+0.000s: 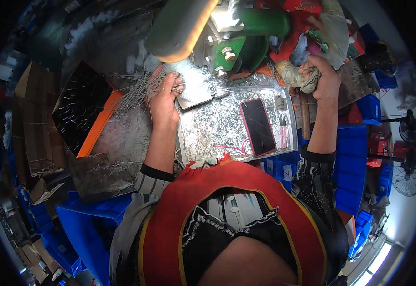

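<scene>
The person's left hand pinches a loose bundle of thin silver metal wires, fingers closed around them; the wires lie roughly crosswise, fanning out toward the left. The right hand is clenched on a grimy cloth-wrapped lever handle. Between the hands sits a green press machine. A smartphone in a red case lies on the metal surface, littered with wire clippings.

One phone, one pink pliers, two hands (wires uncountable).
</scene>
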{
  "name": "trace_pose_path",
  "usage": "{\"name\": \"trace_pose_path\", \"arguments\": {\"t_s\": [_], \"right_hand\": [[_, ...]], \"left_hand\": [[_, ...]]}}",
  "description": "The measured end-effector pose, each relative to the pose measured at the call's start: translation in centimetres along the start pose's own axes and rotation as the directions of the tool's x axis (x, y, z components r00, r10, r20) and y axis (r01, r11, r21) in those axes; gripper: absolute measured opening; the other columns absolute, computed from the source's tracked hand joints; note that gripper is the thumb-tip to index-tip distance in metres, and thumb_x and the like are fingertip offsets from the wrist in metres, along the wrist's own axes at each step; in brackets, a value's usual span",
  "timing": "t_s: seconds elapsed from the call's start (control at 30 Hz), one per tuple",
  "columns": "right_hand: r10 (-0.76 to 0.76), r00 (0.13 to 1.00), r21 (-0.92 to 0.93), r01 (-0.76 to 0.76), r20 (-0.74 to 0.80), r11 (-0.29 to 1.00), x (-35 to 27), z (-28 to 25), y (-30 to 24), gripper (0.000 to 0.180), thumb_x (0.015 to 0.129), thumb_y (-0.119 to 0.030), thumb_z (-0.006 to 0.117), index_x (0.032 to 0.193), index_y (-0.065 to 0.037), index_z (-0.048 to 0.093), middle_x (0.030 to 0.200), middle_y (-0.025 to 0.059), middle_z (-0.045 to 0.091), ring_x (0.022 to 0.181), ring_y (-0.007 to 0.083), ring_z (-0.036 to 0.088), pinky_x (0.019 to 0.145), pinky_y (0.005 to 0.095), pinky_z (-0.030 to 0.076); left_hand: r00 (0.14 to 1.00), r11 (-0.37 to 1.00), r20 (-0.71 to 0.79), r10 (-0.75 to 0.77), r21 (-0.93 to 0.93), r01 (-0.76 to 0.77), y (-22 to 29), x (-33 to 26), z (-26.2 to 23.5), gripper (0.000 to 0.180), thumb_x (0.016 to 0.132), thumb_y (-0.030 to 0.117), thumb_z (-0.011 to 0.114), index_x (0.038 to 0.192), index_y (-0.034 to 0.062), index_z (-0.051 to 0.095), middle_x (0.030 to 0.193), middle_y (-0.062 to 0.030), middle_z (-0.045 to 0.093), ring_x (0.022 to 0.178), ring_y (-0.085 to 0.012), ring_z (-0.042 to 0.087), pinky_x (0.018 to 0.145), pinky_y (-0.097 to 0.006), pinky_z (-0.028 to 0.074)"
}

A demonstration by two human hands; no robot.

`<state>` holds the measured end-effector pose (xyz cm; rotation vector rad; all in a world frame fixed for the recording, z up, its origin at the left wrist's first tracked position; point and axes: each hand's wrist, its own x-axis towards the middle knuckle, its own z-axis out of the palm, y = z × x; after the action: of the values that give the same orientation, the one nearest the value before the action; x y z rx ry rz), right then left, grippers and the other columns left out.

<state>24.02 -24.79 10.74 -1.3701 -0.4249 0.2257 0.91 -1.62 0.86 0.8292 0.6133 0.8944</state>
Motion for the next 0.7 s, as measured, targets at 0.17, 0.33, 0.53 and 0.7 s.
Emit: {"name": "trace_pose_path", "arguments": {"t_s": [0.17, 0.33, 0.53, 0.7], "right_hand": [[0.070, 0.998, -0.002, -0.070, 0.006, 0.998, 0.4, 0.0, -0.8, 0.010, 0.072, -0.007, 0.061, 0.074, 0.003, 0.059, 0.062, 0.0109, 0.058, 0.050, 0.0171, 0.055, 0.048, 0.0275, 0.044], [-0.207, 0.977, 0.078, 0.203, 0.044, 0.976, -0.8, 0.6, 4.2, 0.008, 0.073, -0.004, 0.058, 0.071, 0.004, 0.058, 0.061, 0.0109, 0.058, 0.049, 0.0164, 0.053, 0.048, 0.0263, 0.043], [-0.006, 1.000, 0.079, 0.008, -0.022, 0.997, -0.2, 0.1, 1.8, 0.010, 0.071, -0.007, 0.062, 0.071, 0.002, 0.058, 0.062, 0.0104, 0.058, 0.050, 0.0179, 0.056, 0.047, 0.0282, 0.045], [0.060, 0.998, -0.069, -0.061, -0.015, 0.996, 0.1, 0.4, -1.8, 0.013, 0.069, -0.010, 0.064, 0.075, 0.000, 0.059, 0.060, 0.0081, 0.055, 0.050, 0.0185, 0.056, 0.047, 0.0294, 0.045]], "left_hand": [[1.000, 0.999, -0.004, 0.005, 0.041, -0.005, 0.4, -0.1, 0.2, 0.047, 0.082, 0.008, 0.062, 0.123, -0.0003, 0.041, 0.089, -0.0089, 0.061, 0.073, -0.0123, 0.058, 0.060, -0.022, 0.049], [0.999, 0.999, -0.039, 0.008, 0.031, -0.007, 0.3, 0.0, 0.8, 0.046, 0.081, 0.008, 0.062, 0.123, 0.0008, 0.042, 0.088, -0.0080, 0.061, 0.070, -0.0115, 0.058, 0.056, -0.020, 0.047], [0.991, 0.998, -0.122, 0.052, -0.010, -0.054, -0.1, 0.1, 0.6, 0.046, 0.079, 0.008, 0.064, 0.120, 0.0014, 0.044, 0.087, -0.0074, 0.061, 0.066, -0.0112, 0.056, 0.053, -0.020, 0.044], [0.988, 0.998, -0.140, 0.061, 0.003, -0.061, -0.3, 0.2, 0.9, 0.046, 0.080, 0.011, 0.065, 0.121, 0.0027, 0.045, 0.090, -0.0071, 0.061, 0.068, -0.0117, 0.057, 0.056, -0.020, 0.043]]}}
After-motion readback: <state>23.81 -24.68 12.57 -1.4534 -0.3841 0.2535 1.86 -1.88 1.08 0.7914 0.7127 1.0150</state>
